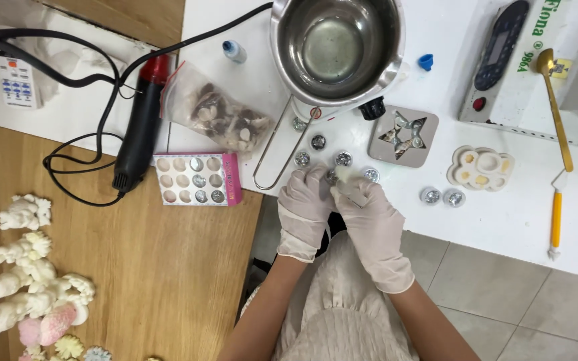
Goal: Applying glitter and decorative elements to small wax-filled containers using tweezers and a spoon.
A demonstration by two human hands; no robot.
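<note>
At frame centre, the gloved left hand [304, 208] and right hand [369, 220] meet, fingers pinched together on a small pale piece [344, 175] at the white surface's [503, 214] edge. Round foil cups [343, 159] lie just above them, a star mould [404, 136] to their upper right.

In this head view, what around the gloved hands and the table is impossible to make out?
- Small pale piece between both hands: mostly covered by the left hand and right hand; its shape is unclear.
- Plastic bag: contents blurred behind the film.
- Figurines at the left: cut off by the bottom edge.
- Star mould: contents too small to tell.
</note>
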